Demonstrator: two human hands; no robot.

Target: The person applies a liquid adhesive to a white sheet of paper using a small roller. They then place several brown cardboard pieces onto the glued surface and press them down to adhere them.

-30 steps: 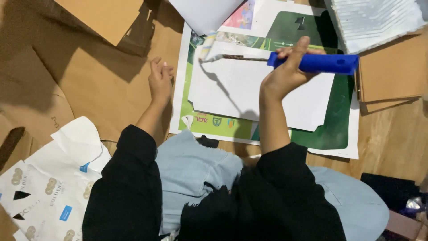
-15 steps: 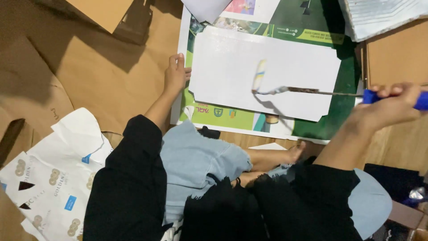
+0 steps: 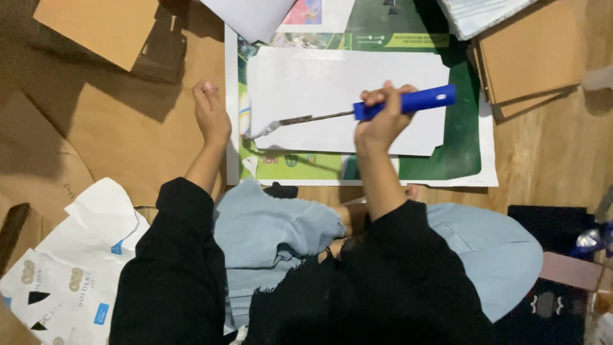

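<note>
Head view shows the right hand [image 3: 382, 121] closed around the blue handle of a small paint roller [image 3: 408, 101], its thin metal shank reaching leftward so the roller head [image 3: 246, 116] sits at the left edge of the white cut card sheet [image 3: 332, 96], a grip that seems meant to press the roller flat across the sheet. Left of centre, the left hand [image 3: 211, 115] holds nothing, fingers loosely curled and resting on brown cardboard [image 3: 121, 134] just beside the green printed poster [image 3: 460, 147], which lies under the sheet, probably to catch whatever spreads past its edges.
</note>
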